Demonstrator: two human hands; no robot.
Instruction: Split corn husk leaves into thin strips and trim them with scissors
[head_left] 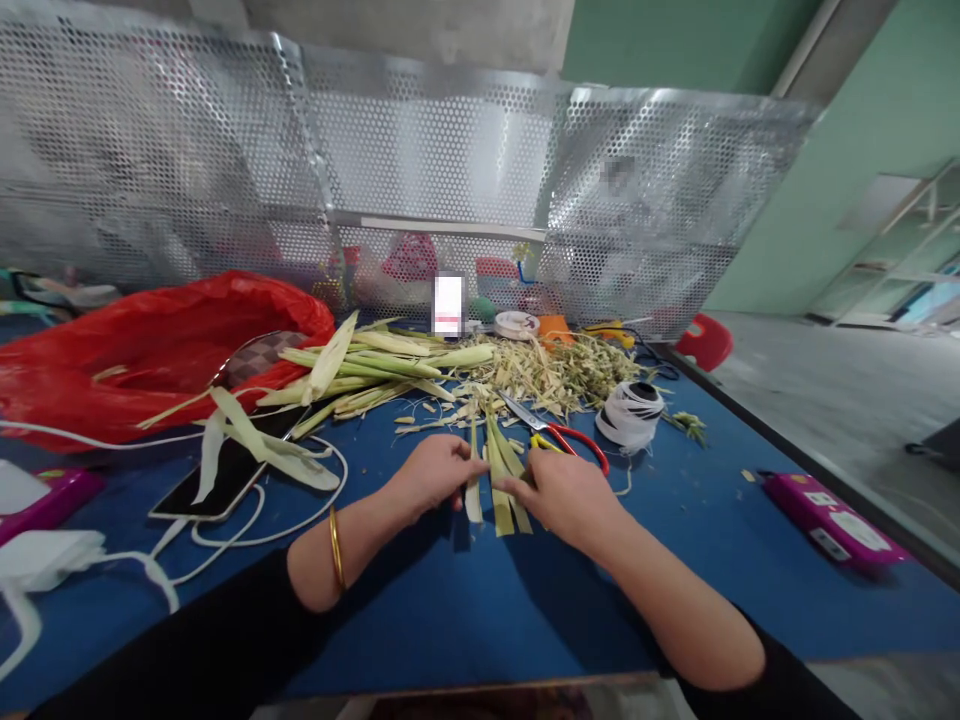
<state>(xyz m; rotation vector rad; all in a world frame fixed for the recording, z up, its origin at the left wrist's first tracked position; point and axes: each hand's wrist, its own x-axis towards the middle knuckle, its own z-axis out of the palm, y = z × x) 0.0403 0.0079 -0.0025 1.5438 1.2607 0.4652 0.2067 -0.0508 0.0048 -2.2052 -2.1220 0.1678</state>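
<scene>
My left hand (439, 470) is closed, its thumb and finger pinching a narrow pale husk strip (473, 500). Close beside it, my right hand (566, 492) closes on wider green-yellow husk strips (504, 505) that fan out toward me, the thumb lying over their edge. A yellow handle (541, 441) shows partly from behind my right hand; its tool is mostly hidden. Just beyond lie red-handled scissors (581, 440), blades pointing away to the left. Long green husk leaves (375, 365) and a heap of short dry cuttings (525, 370) lie behind both hands.
A spool of white string (631, 412) stands at the right. On the left are a red plastic bag (150, 350), a phone (225, 480) partly under husks and white cables (300, 538). A purple packet (832, 520) lies at far right. A perforated metal screen (442, 150) borders the back.
</scene>
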